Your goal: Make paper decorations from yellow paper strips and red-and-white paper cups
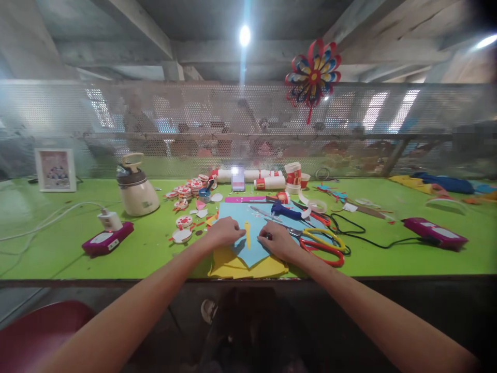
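A pale blue sheet (248, 254) with a pointed front edge lies over yellow sheets (229, 267) at the table's front. On it is a narrow yellow strip (248, 233), roughly upright between my hands. My left hand (226, 231) rests just left of the strip, fingers curled and closed, its fingertips close to the strip's edge. My right hand (278, 240) is right of it, fingers bent and closed over the blue sheet. What either hand pinches, if anything, is too small to tell. Beside my right wrist lie scissors (324, 244) with red and yellow handles.
A blue glue gun (285, 211) lies behind my right hand, its black cable running to a purple power strip (435, 233). Paper cups (293, 177), a phone (238, 180), a tape roll (318, 206) and red-white discs (184, 221) lie beyond. A spray bottle (136, 191) stands left.
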A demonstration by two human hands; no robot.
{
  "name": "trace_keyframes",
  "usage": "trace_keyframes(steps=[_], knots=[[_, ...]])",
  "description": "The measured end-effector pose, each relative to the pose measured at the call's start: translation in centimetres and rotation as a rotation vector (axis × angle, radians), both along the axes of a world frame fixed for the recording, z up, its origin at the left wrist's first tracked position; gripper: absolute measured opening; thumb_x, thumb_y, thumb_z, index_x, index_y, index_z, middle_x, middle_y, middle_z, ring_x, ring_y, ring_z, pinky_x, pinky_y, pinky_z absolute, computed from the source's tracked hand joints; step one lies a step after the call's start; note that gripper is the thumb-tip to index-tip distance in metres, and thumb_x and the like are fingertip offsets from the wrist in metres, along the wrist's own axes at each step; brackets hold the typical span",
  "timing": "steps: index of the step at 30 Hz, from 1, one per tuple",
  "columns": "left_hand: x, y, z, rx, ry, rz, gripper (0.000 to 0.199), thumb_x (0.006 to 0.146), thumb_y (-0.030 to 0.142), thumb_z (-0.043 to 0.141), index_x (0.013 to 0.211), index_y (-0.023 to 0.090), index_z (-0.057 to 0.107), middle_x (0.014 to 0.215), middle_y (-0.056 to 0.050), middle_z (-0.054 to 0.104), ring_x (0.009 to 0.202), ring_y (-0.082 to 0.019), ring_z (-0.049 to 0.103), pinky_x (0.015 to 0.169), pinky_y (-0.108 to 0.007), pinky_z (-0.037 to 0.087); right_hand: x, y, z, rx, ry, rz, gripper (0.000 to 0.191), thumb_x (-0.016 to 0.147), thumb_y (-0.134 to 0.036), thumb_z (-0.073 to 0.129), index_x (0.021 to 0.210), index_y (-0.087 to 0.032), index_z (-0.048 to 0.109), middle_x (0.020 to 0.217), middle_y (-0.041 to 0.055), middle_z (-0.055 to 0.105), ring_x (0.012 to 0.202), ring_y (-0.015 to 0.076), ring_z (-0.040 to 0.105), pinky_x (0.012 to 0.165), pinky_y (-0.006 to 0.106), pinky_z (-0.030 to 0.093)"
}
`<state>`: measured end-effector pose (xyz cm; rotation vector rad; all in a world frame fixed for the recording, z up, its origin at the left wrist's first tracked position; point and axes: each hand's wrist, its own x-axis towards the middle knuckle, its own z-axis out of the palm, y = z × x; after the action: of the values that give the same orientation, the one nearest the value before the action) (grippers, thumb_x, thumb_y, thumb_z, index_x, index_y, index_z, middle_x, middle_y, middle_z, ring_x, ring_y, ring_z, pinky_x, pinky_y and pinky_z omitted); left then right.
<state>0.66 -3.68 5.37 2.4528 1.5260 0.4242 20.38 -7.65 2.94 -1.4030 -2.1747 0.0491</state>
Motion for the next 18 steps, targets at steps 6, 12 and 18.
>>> trace_keyframes(steps=[6, 12, 18], knots=[[2.8, -1.4, -0.5, 0.040, 0.045, 0.162, 0.034, 0.078, 0.041, 0.062, 0.095, 0.011, 0.063, 0.108, -0.015, 0.060, 0.103, -0.030, 0.055, 0.083, -0.043, 0.045, 0.0, 0.0, -0.4, 0.027, 0.053, 0.024, 0.010, 0.080, -0.016, 0.062, 0.073, -0.014, 0.068, 0.073, 0.0044, 0.062, 0.073, 0.0158, 0.056, 0.067, 0.027, 0.042], [3.6, -1.0, -1.5, -0.082, -0.009, 0.252, 0.032, 0.087, 0.031, 0.054, 0.115, 0.016, 0.054, 0.117, -0.009, 0.056, 0.099, -0.022, 0.058, 0.082, -0.042, 0.050, 0.4, 0.8, -1.3, -0.004, 0.073, 0.036, 0.014, 0.087, -0.026, 0.058, 0.084, -0.014, 0.064, 0.083, 0.0025, 0.063, 0.079, 0.0159, 0.060, 0.075, 0.034, 0.047], [3.2, -1.1, -0.8, -0.176, -0.245, 0.301, 0.032, 0.087, 0.031, 0.055, 0.115, 0.016, 0.055, 0.116, -0.009, 0.057, 0.097, -0.022, 0.058, 0.080, -0.041, 0.051, 0.5, 1.0, -1.3, -0.019, 0.110, 0.006, 0.020, 0.091, -0.030, 0.054, 0.103, -0.015, 0.060, 0.103, 0.0057, 0.062, 0.088, 0.0172, 0.061, 0.077, 0.037, 0.051]])
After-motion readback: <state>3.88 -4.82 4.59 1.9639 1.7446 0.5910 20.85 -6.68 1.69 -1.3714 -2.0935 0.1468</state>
